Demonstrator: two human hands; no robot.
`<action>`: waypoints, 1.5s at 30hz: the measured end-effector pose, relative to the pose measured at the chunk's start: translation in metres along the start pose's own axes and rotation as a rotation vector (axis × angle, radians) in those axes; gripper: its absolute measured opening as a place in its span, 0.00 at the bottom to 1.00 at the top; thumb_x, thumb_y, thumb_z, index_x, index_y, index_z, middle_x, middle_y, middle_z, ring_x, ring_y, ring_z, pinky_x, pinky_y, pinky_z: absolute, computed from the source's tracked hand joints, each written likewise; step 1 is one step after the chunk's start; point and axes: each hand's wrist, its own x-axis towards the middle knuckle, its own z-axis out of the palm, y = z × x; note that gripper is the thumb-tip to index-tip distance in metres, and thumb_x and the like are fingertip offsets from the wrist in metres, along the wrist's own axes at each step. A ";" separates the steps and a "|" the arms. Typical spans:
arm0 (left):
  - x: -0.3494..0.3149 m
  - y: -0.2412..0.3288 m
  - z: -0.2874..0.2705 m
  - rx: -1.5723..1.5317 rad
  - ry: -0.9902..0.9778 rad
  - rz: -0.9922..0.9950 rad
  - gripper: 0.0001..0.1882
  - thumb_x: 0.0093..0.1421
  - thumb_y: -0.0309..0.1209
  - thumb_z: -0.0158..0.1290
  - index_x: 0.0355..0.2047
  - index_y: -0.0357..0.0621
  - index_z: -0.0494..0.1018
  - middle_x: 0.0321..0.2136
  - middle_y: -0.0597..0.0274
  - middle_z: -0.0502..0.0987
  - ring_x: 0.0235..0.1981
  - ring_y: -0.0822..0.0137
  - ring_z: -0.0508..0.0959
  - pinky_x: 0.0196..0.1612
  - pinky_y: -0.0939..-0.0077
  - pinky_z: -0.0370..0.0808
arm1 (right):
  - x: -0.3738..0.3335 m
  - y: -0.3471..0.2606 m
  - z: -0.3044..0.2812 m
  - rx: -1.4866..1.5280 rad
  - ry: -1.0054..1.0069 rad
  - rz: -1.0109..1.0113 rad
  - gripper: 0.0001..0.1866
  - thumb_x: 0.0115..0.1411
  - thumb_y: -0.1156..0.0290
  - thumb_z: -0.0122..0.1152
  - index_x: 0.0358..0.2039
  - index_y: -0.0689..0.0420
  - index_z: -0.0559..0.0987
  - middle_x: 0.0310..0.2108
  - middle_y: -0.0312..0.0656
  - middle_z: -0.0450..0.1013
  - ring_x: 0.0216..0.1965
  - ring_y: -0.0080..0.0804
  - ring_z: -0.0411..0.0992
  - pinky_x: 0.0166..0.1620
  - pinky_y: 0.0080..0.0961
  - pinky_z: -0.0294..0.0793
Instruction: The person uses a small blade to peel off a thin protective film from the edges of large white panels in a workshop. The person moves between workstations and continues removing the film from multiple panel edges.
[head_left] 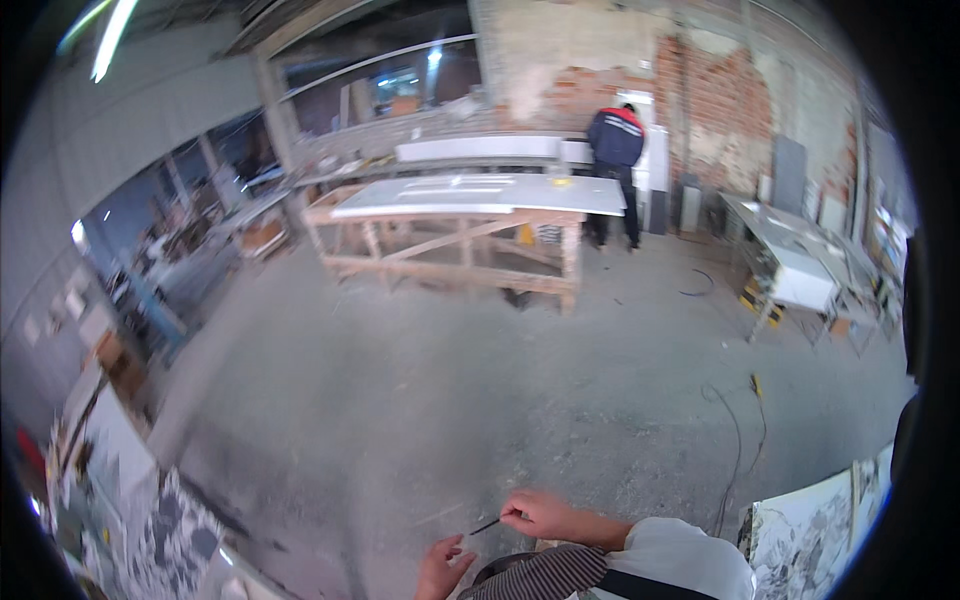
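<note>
Low in the head view, my right hand (pixel 538 514) is closed on one end of a thin dark stick (pixel 485 527), slim like a pen; its exact kind is too small to make out. The stick's free end points toward my left hand (pixel 443 568). Slightly bent, the fingers of my left hand are apart and hold nothing that I can see. Both hands are in front of my body, above the grey floor. A striped garment (pixel 555 572) and a dark strap (pixel 650 586) show beside my right forearm.
A wooden-framed workbench (pixel 455 265) bears a pale slab (pixel 400 196). Behind it a person (pixel 617 145) in dark clothes stands turned away. Another table (pixel 780 235) is at the right. A cable (pixel 738 450) lies on the floor; patterned slabs (pixel 815 530) flank me.
</note>
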 end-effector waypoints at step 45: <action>0.323 0.431 0.868 0.190 -2.797 0.148 0.27 0.76 0.44 0.37 0.65 0.37 0.64 0.62 0.58 0.69 0.64 0.65 0.66 0.67 0.72 0.59 | -0.417 0.278 -0.437 0.379 1.397 1.421 0.15 0.67 0.64 0.58 0.43 0.65 0.75 0.34 0.50 0.79 0.40 0.41 0.79 0.44 0.31 0.76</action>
